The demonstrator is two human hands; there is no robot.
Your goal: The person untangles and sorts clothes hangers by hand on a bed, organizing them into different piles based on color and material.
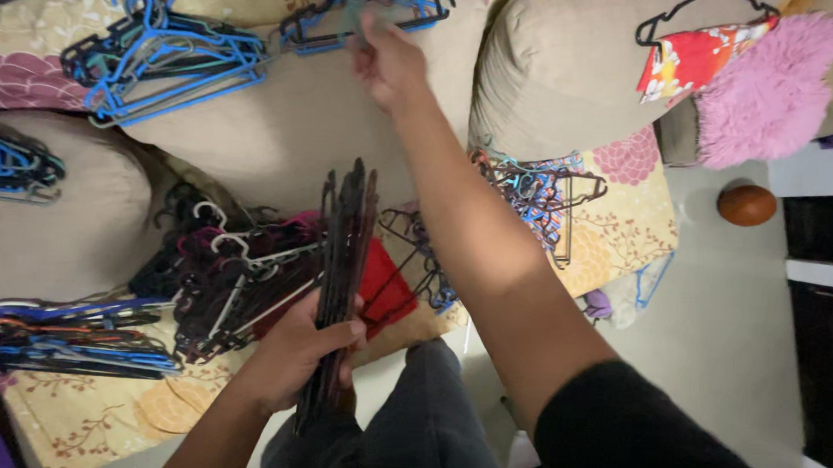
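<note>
— What has the left hand (306,350) got?

— It's clamped around a tight bundle of dark, thin plastic hangers (342,259), held upright over the lap, thumb across the front of the stack.

— And the right hand (386,62)?

— Stretched far forward, fingers closed on a blue plastic hanger (364,15) that lies with a few others on the beige cushioned sofa back (281,137).

— What's around them?

— A loose heap of blue wire-thin hangers (164,54) sits to the left on the same cushion. Below it, beside the held bundle, a tangled pile of black and maroon hangers (235,274) lies on the yellow floral sheet (610,241) — a red cloth (382,284) just behind the bundle. Another flat stack of blue and dark hangers (71,337) rests at the far left, and a tangle of blue and dark hangers (533,192) lies right of the outstretched arm.
</note>
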